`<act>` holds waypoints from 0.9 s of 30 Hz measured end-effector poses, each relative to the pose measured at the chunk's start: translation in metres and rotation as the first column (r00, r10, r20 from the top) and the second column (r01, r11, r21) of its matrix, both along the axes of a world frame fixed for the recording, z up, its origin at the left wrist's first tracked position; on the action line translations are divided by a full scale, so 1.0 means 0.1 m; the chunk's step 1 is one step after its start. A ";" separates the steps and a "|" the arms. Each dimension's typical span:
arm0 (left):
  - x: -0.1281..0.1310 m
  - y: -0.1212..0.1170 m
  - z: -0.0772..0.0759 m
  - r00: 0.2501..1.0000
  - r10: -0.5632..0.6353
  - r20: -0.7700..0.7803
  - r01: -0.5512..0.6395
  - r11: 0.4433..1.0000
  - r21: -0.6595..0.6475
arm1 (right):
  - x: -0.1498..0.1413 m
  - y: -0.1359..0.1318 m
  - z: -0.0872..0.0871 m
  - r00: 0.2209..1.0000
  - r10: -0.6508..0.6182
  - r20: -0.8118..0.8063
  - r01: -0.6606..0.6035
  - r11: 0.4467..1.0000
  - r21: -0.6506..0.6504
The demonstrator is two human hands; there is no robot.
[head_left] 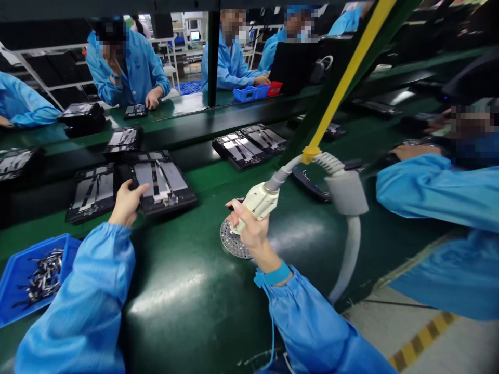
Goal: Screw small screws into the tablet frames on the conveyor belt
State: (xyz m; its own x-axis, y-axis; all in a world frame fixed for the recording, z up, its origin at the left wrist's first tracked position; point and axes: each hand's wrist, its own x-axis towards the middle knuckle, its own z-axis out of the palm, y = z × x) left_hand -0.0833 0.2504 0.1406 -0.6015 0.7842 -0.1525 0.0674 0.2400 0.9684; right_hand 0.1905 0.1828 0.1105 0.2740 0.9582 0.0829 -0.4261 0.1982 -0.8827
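My right hand (249, 228) is wrapped round a cream electric screwdriver (262, 200) that hangs from a hose and a yellow cable. Its tip points down at a round perforated screw dish (232, 243) on the green belt. My left hand (127, 202) rests with bent fingers on the near left edge of an opened black tablet (163, 182) with grey metal inside. A second opened tablet (92, 191) lies just left of it, touching my hand.
A blue tray (23, 270) of small metal parts sits at the near left. More opened tablets (249, 144) lie further up the belt (187, 291). Co-workers in blue coats sit across the line, and one is close at my right (440, 192). Floor with yellow hazard stripes lies at bottom right.
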 end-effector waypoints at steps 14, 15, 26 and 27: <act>0.10 -2.16 -0.41 0.815 -0.551 -0.181 0.453 0.799 -0.395 | 0.05 -0.01 -0.07 0.995 -0.008 0.099 0.007 1.000 0.004; 0.07 -2.18 -0.43 0.775 -0.588 -0.232 0.452 0.772 -0.446 | 0.05 -0.02 -0.07 0.994 -0.012 0.109 0.011 1.000 0.012; -0.51 -2.16 -0.24 0.717 -0.529 -0.454 0.292 0.820 -0.493 | 0.05 -0.02 -0.06 0.967 0.035 0.251 -0.044 0.999 0.030; -0.67 -2.14 -0.17 0.719 -0.422 -0.553 0.167 0.877 -0.451 | 0.05 -0.03 -0.06 0.967 0.044 0.253 -0.053 0.998 0.028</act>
State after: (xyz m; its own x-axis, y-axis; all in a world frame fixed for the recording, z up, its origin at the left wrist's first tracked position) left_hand -0.1502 0.0368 0.1235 -0.4041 0.9057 -0.1280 0.7422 0.4064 0.5329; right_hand 0.1960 0.1797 0.1042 0.1934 0.9652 0.1760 -0.2005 0.2145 -0.9559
